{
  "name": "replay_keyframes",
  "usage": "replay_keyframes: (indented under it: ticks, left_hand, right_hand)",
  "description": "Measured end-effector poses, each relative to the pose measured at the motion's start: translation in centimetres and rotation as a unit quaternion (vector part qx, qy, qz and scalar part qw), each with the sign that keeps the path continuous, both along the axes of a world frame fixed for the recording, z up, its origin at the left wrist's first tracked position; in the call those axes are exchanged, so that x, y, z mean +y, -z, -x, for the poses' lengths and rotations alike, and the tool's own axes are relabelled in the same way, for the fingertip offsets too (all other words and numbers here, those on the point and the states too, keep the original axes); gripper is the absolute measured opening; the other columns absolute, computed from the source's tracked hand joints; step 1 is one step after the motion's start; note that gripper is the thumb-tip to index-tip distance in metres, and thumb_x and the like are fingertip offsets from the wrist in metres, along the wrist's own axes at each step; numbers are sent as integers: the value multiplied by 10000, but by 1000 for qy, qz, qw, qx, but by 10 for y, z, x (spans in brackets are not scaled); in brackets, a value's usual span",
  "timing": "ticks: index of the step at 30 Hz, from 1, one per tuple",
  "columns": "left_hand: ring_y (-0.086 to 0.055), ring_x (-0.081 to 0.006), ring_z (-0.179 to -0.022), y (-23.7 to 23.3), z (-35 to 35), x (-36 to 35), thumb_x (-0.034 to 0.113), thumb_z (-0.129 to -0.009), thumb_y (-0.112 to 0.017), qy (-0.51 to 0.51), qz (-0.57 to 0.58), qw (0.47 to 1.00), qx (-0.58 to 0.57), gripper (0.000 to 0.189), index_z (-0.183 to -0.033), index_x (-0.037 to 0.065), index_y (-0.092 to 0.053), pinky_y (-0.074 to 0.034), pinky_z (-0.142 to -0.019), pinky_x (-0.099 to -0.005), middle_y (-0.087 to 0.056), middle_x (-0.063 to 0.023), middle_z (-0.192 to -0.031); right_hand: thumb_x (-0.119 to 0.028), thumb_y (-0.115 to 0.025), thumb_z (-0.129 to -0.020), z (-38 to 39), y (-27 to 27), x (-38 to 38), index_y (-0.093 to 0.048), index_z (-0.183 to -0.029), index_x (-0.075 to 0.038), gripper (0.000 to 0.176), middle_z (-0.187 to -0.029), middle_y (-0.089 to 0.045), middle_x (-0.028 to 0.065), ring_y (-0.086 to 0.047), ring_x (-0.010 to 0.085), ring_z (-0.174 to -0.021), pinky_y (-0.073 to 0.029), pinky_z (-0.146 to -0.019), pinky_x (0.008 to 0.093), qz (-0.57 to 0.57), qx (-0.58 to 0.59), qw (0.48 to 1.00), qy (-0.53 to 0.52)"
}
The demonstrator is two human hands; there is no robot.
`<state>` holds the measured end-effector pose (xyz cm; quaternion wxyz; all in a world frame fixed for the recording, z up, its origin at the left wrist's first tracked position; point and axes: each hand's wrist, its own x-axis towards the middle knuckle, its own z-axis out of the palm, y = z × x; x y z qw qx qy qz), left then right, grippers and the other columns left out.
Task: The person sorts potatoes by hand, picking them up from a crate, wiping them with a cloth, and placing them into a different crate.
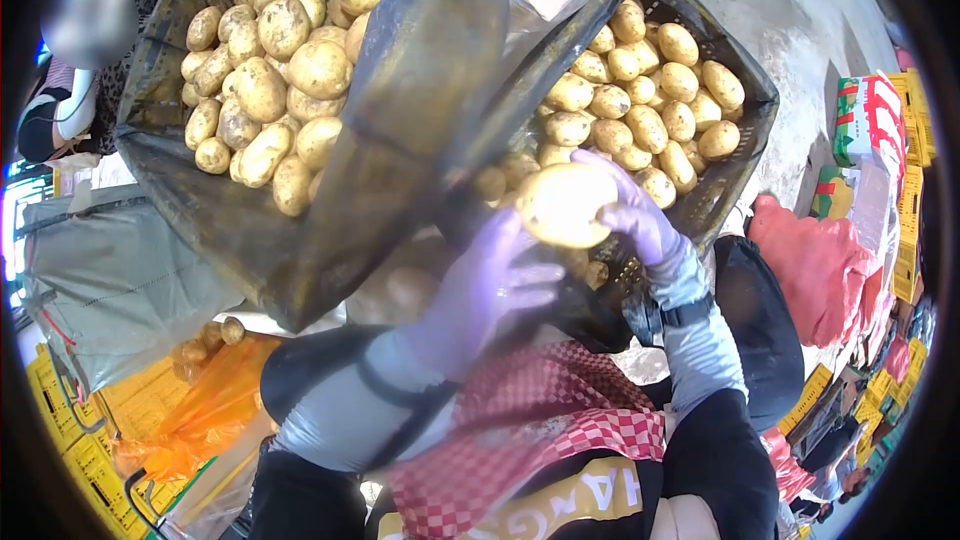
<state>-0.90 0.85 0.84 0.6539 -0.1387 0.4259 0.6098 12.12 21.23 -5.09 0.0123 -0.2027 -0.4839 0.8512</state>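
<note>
A large pale potato [563, 206], bright in the sunlight, is held up in front of me. My right hand [645, 218], in a thin purple glove, grips it from the right side with fingers curled round its edge. Just left of it, my left hand [485, 285], gloved the same way, has its fingers apart and nothing in them. Behind the potato stands a dark-lined crate [765, 105] holding many small potatoes [648, 125]. To the left, a dark-lined container [160, 155] carries larger potatoes [283, 28].
A dark plastic flap [430, 50] rises between the two containers. Orange plastic [215, 405] and yellow crates [100, 475] lie at lower left, below a grey cover [120, 270]. Red sacking [815, 260] and boxes [870, 120] are at right. Another person [75, 105] is at far left.
</note>
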Motion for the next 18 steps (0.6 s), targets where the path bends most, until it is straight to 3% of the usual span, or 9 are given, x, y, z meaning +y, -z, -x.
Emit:
replay_keyframes:
  ticks: [3, 6, 7, 8, 10, 12, 13, 16, 18]
  left_hand:
    - [-616, -313, -1124, 8, 6, 1, 269, -1033, -471, 13, -91, 991, -101, 555, -1498, 86, -232, -555, -912, -429, -490, -165, -1378]
    - [-613, -235, -1044, -9, -3, 3, 315, -983, -578, 59, -55, 985, 154, 615, -1477, 121, -267, -537, -813, -368, -567, -108, -1229]
    - [-624, -217, -1008, -21, -3, 4, 294, -959, -619, 54, -58, 983, 163, 671, -1482, 122, -235, -544, -797, -373, -566, -103, -1211]
    - [-648, -280, -1068, -23, -4, 2, 251, -999, -559, 62, -74, 981, 167, 625, -1496, 128, -201, -580, -793, -365, -534, -139, -1280]
    - [-654, -242, -1021, -43, -4, 2, 352, -981, -578, 88, -53, 986, 128, 623, -1477, 130, -273, -550, -786, -360, -561, -106, -1269]
    - [-654, -223, -964, -40, 1, -3, 458, -979, -543, 105, -120, 984, 82, 620, -1449, 111, -336, -547, -791, -363, -605, -103, -1209]
    - [-654, -224, -951, -36, 5, -6, 499, -973, -520, 88, -169, 981, 49, 634, -1441, 107, -350, -544, -797, -365, -616, -104, -1186]
    - [-637, -238, -948, -37, 15, -10, 621, -951, -451, 33, -281, 959, -21, 708, -1421, 95, -381, -538, -797, -372, -619, -118, -1172]
    - [-578, -279, -1034, -49, 31, -20, 678, -940, -391, -48, -274, 959, -59, 747, -1395, 85, -403, -530, -805, -395, -548, -161, -1262]
  right_hand:
    - [-285, -729, -813, -9, -36, -20, -392, -1447, -17, 767, -1376, -504, 117, -458, 212, -1290, -316, -1126, 342, -182, 22, 982, -44]
    - [-348, -752, -808, -10, -43, -37, -422, -1424, -7, 777, -1376, -496, 120, -446, 229, -1300, -316, -1122, 348, -218, 34, 975, 32]
    - [-367, -733, -822, -11, -44, -40, -429, -1410, 12, 763, -1383, -482, 140, -451, 242, -1294, -328, -1111, 355, -204, 20, 978, 41]
    - [-411, -684, -859, -11, -45, -45, -463, -1377, 28, 714, -1351, -505, 155, -487, 241, -1253, -365, -1081, 358, -238, 36, 968, 73]
    - [-382, -516, -968, -3, -52, -64, -534, -1286, 47, 535, -1181, -618, 153, -589, 250, -1104, -447, -991, 352, -316, 4, 935, 159]
    - [-309, -439, -1009, -2, -51, -65, -572, -1223, 49, 438, -1132, -635, 161, -626, 263, -1022, -475, -945, 345, -337, 33, 921, 191]
    - [-282, -424, -1018, 1, -53, -64, -592, -1188, 46, 406, -1121, -638, 164, -637, 258, -985, -491, -910, 352, -428, 28, 880, 205]
    - [-211, -431, -1028, 19, -80, -67, -607, -1190, 26, 336, -1077, -656, 144, -642, 192, -856, -519, -753, 322, -433, 14, 873, 227]
    - [-207, -451, -1024, 30, -106, -71, -593, -1225, 20, 334, -1062, -666, 130, -630, 160, -817, -508, -711, 288, -329, 28, 914, 233]
